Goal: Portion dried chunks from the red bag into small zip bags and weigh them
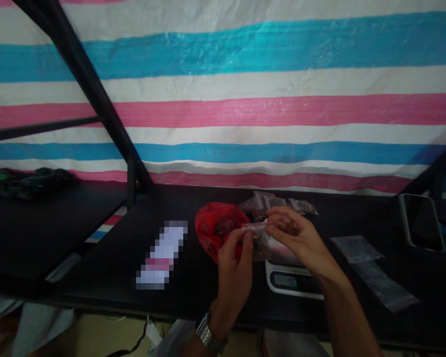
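Between my two hands is a small clear zip bag (260,245) with brownish contents and a red line along its top edge. My left hand (236,248) pinches the bag's upper left side. At the top right corner, the thumb and fingers of my right hand (292,235) close on the bag's edge. Below and behind them stands a white digital scale (295,287) with a small display; my right hand hides part of it. A red plastic bag (210,225) sits open just left of the hands, dark pieces inside. Behind the hands lie several filled zip bags (273,201).
On the black table (115,277) a blurred-out white and pink paper (161,255) lies at left. Flat clear bags (375,272) are to the right, with a phone (421,223) propped beyond. A black slanted frame bar (92,94) rises before the striped sheet (245,109).
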